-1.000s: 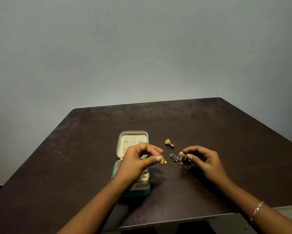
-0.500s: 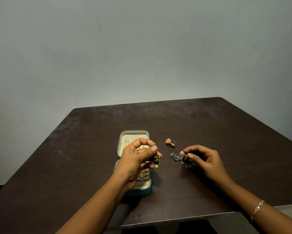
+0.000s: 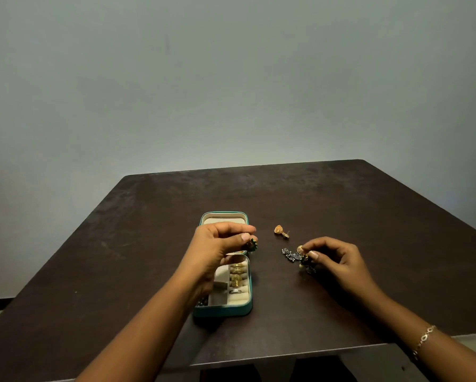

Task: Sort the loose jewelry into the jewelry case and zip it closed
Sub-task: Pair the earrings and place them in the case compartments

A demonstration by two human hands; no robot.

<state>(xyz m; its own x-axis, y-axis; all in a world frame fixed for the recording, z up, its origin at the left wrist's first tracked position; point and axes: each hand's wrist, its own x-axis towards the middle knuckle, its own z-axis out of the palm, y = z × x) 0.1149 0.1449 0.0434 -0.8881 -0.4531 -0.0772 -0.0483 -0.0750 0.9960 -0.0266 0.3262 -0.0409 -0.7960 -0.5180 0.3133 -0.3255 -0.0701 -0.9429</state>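
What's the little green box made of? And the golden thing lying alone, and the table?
The jewelry case looks covered in smooth teal faux leather, maybe, with soft cream lining like velvet. The lone earring seems gold-coloured metal, since it glints; real gold or not, I cannot tell. The table looks like dark brown wood or laminate, matte and scuffed.

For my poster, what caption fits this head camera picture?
Left hand pinches a green earring over the open case; right hand pinches loose jewelry.
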